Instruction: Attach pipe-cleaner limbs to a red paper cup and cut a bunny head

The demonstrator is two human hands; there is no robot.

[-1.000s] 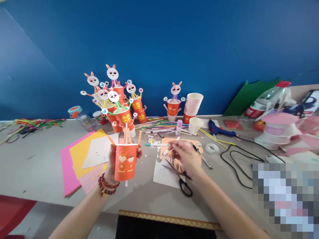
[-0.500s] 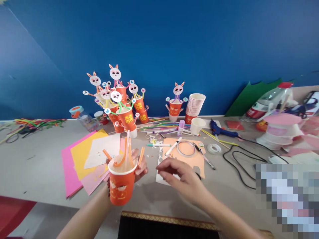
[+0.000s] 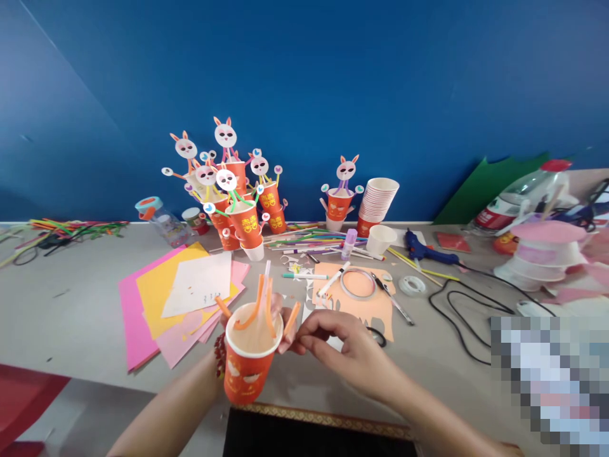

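Observation:
My left hand point(image 3: 284, 330) is wrapped round the back of a red paper cup point(image 3: 248, 377), held up over the table's front edge and tilted so its white inside shows. Orange strips point(image 3: 259, 304) bend up from inside the cup along with a pale translucent straw point(image 3: 267, 276). Short orange pieces stick out at both sides of the rim. Close by on the right, my right hand point(image 3: 345, 343) has thumb and forefinger pinched together at the left fingertips. Whatever lies in that pinch, if anything, is hidden or too small to make out.
Rabbit-faced paper cups point(image 3: 247, 222) stand at the back, near a stack of cups point(image 3: 379, 200). Coloured paper sheets point(image 3: 137, 317) lie left. Markers point(image 3: 333, 279), a tape roll point(image 3: 412, 285) and a blue glue gun point(image 3: 431, 252) with a black cord lie right.
The cup has moved right and slightly down in my left hand. My right hand's fingers have closed into a pinch and now meet the left fingertips.

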